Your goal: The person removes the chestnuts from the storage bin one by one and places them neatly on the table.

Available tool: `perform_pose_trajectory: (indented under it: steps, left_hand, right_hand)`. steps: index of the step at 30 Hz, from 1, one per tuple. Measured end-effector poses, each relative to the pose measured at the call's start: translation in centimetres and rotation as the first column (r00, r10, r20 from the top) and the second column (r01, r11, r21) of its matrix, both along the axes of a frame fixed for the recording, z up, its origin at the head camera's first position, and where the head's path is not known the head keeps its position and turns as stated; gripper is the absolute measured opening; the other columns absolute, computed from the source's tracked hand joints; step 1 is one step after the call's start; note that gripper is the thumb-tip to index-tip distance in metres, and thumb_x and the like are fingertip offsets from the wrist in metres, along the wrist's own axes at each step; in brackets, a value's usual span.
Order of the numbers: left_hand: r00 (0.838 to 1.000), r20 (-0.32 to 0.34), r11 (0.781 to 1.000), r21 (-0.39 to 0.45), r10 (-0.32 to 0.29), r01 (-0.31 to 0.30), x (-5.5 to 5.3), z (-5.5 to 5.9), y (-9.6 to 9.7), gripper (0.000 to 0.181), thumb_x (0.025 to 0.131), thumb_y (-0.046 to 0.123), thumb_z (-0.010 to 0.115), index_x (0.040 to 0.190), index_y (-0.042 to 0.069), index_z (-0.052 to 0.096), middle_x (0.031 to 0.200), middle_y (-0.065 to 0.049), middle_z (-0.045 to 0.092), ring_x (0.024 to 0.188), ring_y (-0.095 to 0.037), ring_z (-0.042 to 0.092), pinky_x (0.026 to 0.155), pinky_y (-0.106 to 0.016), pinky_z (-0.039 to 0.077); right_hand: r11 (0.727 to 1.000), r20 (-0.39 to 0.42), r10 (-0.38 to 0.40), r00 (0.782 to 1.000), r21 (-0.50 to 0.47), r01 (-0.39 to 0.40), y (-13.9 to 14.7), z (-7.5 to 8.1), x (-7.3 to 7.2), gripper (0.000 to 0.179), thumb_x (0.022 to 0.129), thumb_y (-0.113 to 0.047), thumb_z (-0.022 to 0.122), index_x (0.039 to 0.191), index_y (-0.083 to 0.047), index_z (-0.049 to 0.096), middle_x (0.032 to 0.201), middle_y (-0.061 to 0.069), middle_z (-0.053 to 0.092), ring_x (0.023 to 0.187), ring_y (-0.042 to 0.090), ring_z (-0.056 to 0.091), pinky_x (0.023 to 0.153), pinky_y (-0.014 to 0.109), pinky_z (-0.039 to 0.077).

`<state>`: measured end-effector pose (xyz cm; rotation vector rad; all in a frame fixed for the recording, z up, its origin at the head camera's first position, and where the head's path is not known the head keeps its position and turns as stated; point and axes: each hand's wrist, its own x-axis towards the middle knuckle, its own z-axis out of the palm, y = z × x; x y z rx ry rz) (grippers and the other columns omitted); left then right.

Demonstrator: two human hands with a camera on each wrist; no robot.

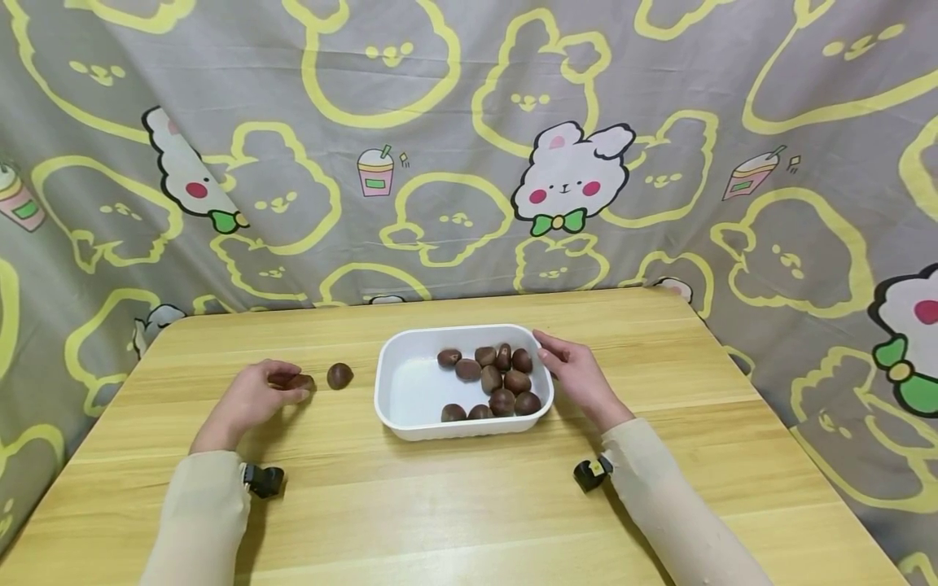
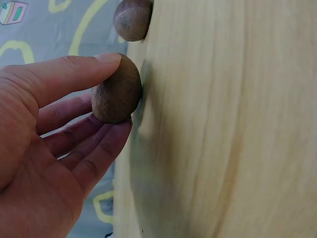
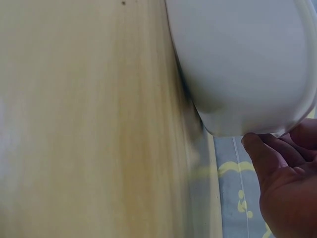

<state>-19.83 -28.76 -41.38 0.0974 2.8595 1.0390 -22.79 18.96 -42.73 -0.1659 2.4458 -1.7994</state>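
Nothing readable here, tbh. The little yellow tag (image 1: pixel 597 469) on the black wrist camera (image 1: pixel 587 477) by the right sleeve (image 1: pixel 663 488) was too tiny to make out, and the drink cups (image 1: pixel 376 168) printed on the far curtain (image 1: pixel 454 146) showed no legible lettering.

Eleven chestnuts (image 1: pixel 517 382) visible in one tray (image 1: pixel 462 433), one loose chestnut (image 1: pixel 339 376) on one table (image 1: pixel 440 513), one held chestnut (image 2: pixel 116 94), thirteen altogether; one left hand (image 1: pixel 252 397), one right hand (image 1: pixel 582 378); two sleeves (image 1: pixel 201 513), two wrist cameras (image 1: pixel 265 480); three printed cups (image 1: pixel 376 173) in the head view
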Motion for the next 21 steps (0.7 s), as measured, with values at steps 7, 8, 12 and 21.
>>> perform_pose_trajectory:
  steps: [7,8,12,21]
  left_hand:
    - [1.0,0.006,1.0,0.009,-0.003,0.003,-0.06,-0.27,0.0,0.052,0.09,0.021,0.073,0.128,-0.01,0.056,0.121,-0.027,0.058,0.109,-0.042,0.054,0.09,-0.055,0.044]
    - [1.0,0.008,1.0,0.01,-0.005,0.005,-0.06,-0.28,-0.01,0.052,0.09,0.021,0.073,0.128,-0.01,0.056,0.121,-0.027,0.057,0.11,-0.042,0.054,0.091,-0.055,0.044]
    - [1.0,0.01,1.0,0.013,-0.01,0.01,-0.05,-0.34,-0.01,0.054,0.09,0.022,0.073,0.129,-0.011,0.054,0.122,-0.028,0.056,0.11,-0.043,0.053,0.091,-0.056,0.044]
    - [1.0,0.028,0.999,0.037,-0.011,0.01,0.2,0.02,0.08,0.065,0.091,0.025,0.072,0.138,-0.01,0.046,0.129,-0.03,0.051,0.117,-0.046,0.048,0.095,-0.059,0.04]
  right_hand:
    - [1.0,0.003,0.0,1.0,0.004,0.0,-0.07,0.1,0.09,0.042,0.104,-0.013,0.05,0.145,-0.003,0.046,0.149,0.013,0.042,0.136,0.026,0.038,0.104,0.033,0.04]
    - [1.0,0.005,-0.002,1.0,0.003,0.002,-0.08,0.07,0.06,0.042,0.104,-0.013,0.05,0.145,-0.003,0.047,0.148,0.013,0.042,0.136,0.025,0.038,0.103,0.032,0.04]
    - [1.0,0.0,0.004,1.0,0.002,-0.004,-0.06,0.02,0.02,0.042,0.104,-0.013,0.05,0.145,-0.003,0.046,0.149,0.013,0.042,0.137,0.025,0.038,0.104,0.033,0.039]
    - [1.0,0.005,0.005,1.0,0.007,-0.006,-0.04,0.09,0.03,0.042,0.104,-0.014,0.049,0.145,-0.004,0.046,0.149,0.012,0.041,0.138,0.025,0.036,0.106,0.034,0.037]
